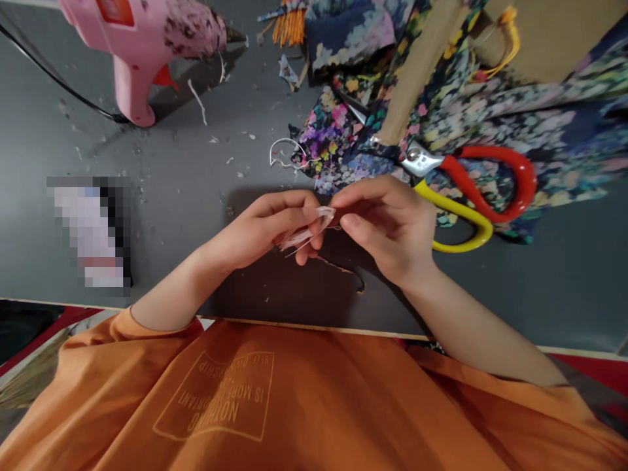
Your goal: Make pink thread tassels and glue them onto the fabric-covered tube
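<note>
Left hand [279, 226]: thumb and fingers pinched on a pale bundle of strands [314, 229], loose ends lying over my curled lower fingers. Right hand [392, 229]: thumb and forefinger a narrow way apart, tips right by the bundle's pointed end; cannot tell whether they grip it. Bundle sits between my two hands, over the grey tabletop [564, 281]. On my side of the hands, between them, a thin dark cord [349, 269]. Just beyond and right of my right hand, scissors [466, 183], one handle red, one yellow, blades partly hidden. Past that hand and spreading right, floral fabric [466, 114], with a tan strip [417, 72] over it. Beyond my left hand, a white thread loop [271, 154]; farther out and left, a pink glue gun [142, 36], nozzle pointing right. Well left of that hand, a pixelated item [95, 235], unreadable.
</note>
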A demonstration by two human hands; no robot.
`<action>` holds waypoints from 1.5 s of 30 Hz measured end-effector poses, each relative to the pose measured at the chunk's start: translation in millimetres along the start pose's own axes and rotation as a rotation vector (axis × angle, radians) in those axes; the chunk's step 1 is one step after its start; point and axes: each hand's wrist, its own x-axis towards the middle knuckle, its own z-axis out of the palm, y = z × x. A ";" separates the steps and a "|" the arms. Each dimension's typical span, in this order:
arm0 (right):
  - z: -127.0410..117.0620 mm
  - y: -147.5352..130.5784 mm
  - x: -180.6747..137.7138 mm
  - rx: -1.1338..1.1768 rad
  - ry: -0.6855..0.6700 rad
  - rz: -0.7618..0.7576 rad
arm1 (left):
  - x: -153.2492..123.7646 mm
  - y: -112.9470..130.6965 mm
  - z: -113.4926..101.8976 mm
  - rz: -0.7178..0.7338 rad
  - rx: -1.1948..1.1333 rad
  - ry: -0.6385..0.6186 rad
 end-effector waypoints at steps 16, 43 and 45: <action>-2.3 4.4 -0.4 -0.115 -0.048 -0.152 | 1.0 1.9 -1.6 -0.133 -0.228 -0.133; -0.4 2.9 -0.6 -0.108 -0.059 -0.142 | -0.2 4.8 -1.3 -0.195 -0.153 -0.103; -1.3 2.5 1.8 -0.095 -0.091 -0.176 | 0.0 4.8 -1.6 -0.210 -0.169 -0.117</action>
